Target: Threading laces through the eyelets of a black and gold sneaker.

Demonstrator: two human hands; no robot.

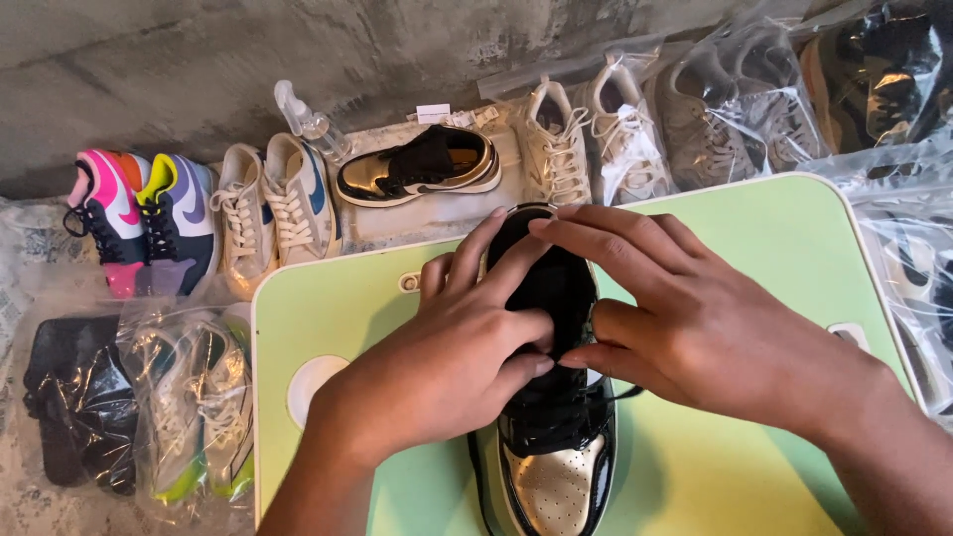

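We worked over a green table (754,248), where a black and gold sneaker (552,467) lay in the middle. Our left hand (447,362) and right hand (685,318) pressed on it, fingers curled, pinching its black laces (571,392).

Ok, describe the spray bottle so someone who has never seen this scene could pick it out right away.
Start at the light green table and look past its far left corner to the row of shoes along the grey concrete wall. Beyond the pair of beige sneakers with blue side marks lies a small clear plastic spray bottle, tilted on its side. It is the only see-through, non-shoe item in that row.
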